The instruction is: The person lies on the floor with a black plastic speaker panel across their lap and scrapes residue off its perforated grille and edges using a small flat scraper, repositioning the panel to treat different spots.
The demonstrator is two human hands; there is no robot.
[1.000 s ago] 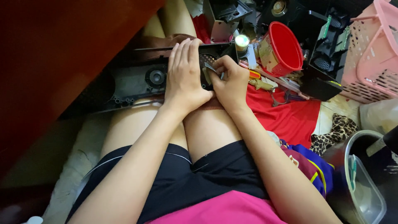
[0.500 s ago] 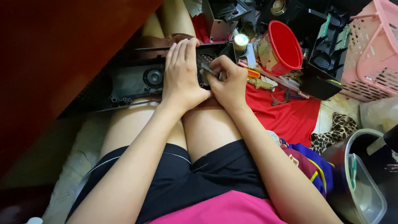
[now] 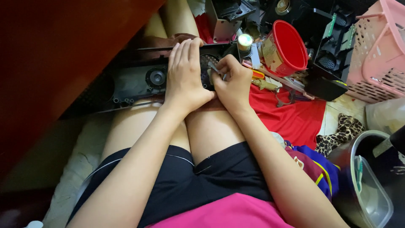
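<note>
Black speaker panel sits across the knees w/ left hand spread flat on it, prob to pin it steady, while right hand is curled tight round a small metal tool at the grille; flashlight lit nearby.

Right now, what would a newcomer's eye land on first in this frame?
Probably the two hands pressed together at top centre: the left hand lies flat on a long black speaker panel across the knees, while the right hand pinches a small metal tool against it. Next, the bright red bucket tipped on its side to the right, with a pink basket in the far corner.
</note>
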